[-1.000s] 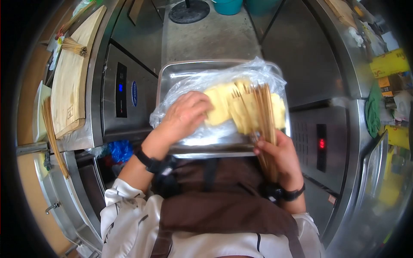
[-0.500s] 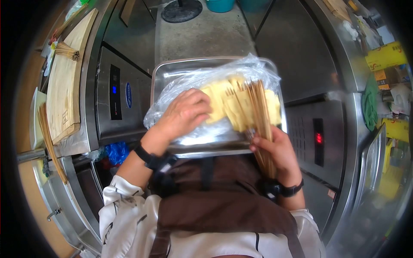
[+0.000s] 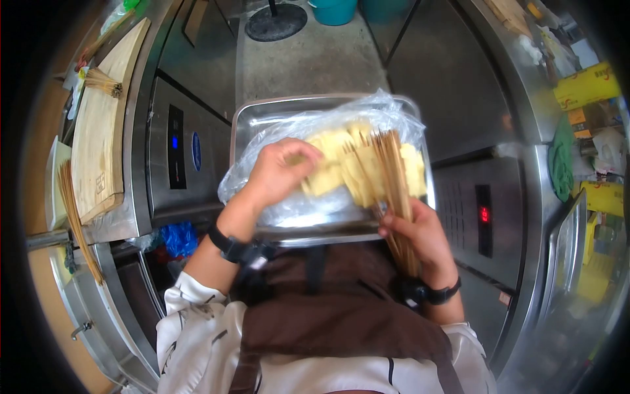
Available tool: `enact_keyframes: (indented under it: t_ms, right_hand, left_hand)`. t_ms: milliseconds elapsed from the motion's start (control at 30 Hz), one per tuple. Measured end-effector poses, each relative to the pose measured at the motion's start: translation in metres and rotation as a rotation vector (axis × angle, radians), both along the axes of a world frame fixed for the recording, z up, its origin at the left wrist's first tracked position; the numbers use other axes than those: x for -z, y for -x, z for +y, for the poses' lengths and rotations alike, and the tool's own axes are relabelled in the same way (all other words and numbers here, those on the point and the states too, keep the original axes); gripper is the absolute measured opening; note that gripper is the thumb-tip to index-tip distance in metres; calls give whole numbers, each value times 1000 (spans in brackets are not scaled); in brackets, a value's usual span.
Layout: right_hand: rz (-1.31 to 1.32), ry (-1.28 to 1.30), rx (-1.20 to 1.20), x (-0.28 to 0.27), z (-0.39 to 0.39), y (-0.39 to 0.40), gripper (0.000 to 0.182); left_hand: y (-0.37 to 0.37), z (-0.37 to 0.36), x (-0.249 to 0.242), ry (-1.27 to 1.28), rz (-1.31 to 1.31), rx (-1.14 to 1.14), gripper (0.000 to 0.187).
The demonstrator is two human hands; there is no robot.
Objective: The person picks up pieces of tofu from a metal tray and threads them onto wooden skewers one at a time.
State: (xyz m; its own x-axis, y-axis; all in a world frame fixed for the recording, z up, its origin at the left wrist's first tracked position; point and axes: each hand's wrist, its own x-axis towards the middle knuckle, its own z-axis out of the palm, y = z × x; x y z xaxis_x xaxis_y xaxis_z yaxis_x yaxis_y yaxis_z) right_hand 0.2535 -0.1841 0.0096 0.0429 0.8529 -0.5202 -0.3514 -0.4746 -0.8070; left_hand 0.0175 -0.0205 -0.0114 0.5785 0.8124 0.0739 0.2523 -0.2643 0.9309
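My right hand (image 3: 423, 236) is closed round a bundle of thin wooden skewers (image 3: 396, 171). Several of them carry folded, pale yellow flat pieces (image 3: 361, 174) near their tips. My left hand (image 3: 279, 174) is at the left edge of more yellow pieces (image 3: 323, 180), its fingers curled together. Whatever lies between those fingers is too blurred to make out. Under the yellow pieces spreads a clear plastic bag (image 3: 262, 154), crumpled inside a rectangular metal tray (image 3: 315, 241) in front of my apron.
Steel cabinets with lit displays flank the tray: a blue-lit panel (image 3: 176, 148) on the left, a red-lit one (image 3: 484, 217) on the right. A wooden board (image 3: 98, 144) with a skewer bundle (image 3: 102, 82) lies left. Further skewers (image 3: 79, 223) lean below it. A teal bucket (image 3: 333, 12) stands ahead.
My left hand has lifted slightly off the yellow pieces, its fingers drawn together. My right hand keeps its hold on the skewers. The view has shifted a little.
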Motion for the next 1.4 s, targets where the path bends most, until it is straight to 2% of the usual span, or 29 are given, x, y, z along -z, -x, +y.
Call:
enact_keyframes:
  t_ms: [67, 167, 200, 300, 433, 667, 967, 1167, 1400]
  right_hand:
    - [3, 6, 12, 0, 0, 1, 13]
    - [-6, 13, 19, -1, 0, 4, 15]
    - [-13, 13, 20, -2, 1, 4, 15]
    - [-16, 10, 12, 0, 0, 3, 15]
    - [7, 12, 23, -2, 1, 5, 16]
    - [-25, 11, 1, -1, 1, 4, 15]
    - [-32, 19, 10, -2, 1, 5, 15]
    - [-38, 18, 17, -4, 2, 7, 16]
    - [-57, 11, 14, -2, 1, 7, 16]
  left_hand:
    - [-3, 3, 2, 301, -224, -221, 7]
    - [-16, 1, -11, 734, -598, -402, 12]
    - [-15, 3, -1, 758, -576, -416, 23]
    - [-29, -3, -3, 845, -698, -342, 23]
    - [-42, -10, -12, 784, -618, -273, 25]
    - [-54, -15, -23, 673, -537, -295, 29]
    - [-59, -35, -28, 427, -557, -252, 26]
    - [-56, -53, -14, 253, -459, -174, 29]
    - [-65, -48, -16, 426, -636, -368, 42]
